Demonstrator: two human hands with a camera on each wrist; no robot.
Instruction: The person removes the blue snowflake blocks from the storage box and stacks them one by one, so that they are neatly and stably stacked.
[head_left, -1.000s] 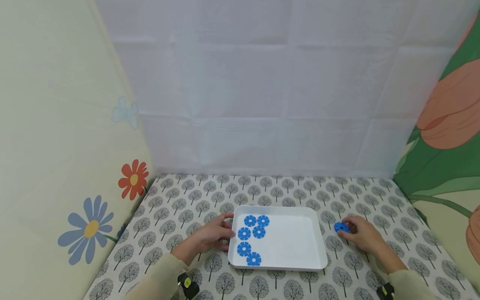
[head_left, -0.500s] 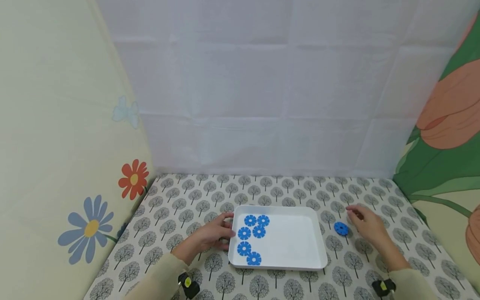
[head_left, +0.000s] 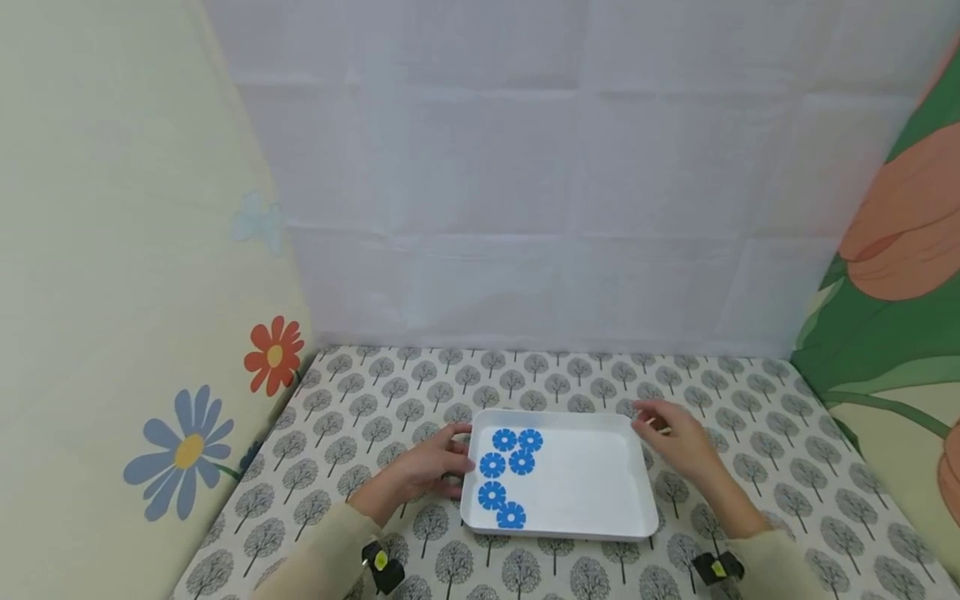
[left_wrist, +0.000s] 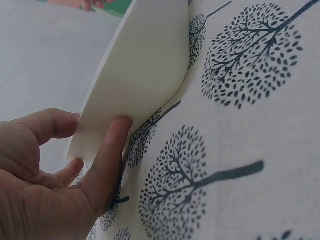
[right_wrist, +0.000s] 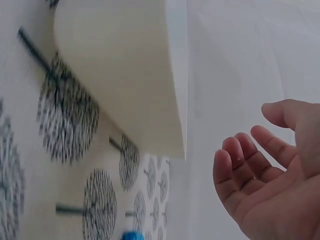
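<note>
Bench (head_left: pixel 412 379) under a pale cloth (head_left: pixel 787 467) printed with rows of dark trees. Behind it hangs one creased whitish sheet (head_left: pixel 525 167). A cream panel (head_left: pixel 112 250) on the left bears two large flowers, one blue (head_left: pixel 187 452) and one red (head_left: pixel 274 356), and a faint pale-blue butterfly (head_left: pixel 258 222); a panel (head_left: pixel 870 342) on the right shows big pinkish-orange blooms over green leaves.

There is one white tray (head_left: pixel 577 479), flat on the cloth. Six blue discs (head_left: pixel 485 467), notched round the edge, lie in its left half: four towards the far side, two towards the near side. One more blue thing (right_wrist: pixel 132 235) shows on the cloth outside the tray in the right wrist view, mostly cut off by the frame.

Two hands, two cream sleeves (head_left: pixel 326 542), two dark wristbands (head_left: pixel 717 569). The left hand (head_left: pixel 427 462) pinches the tray's left wall. The right hand (head_left: pixel 678 440), fingers loosely bent and holding nothing, is just beside the tray's far right corner.
</note>
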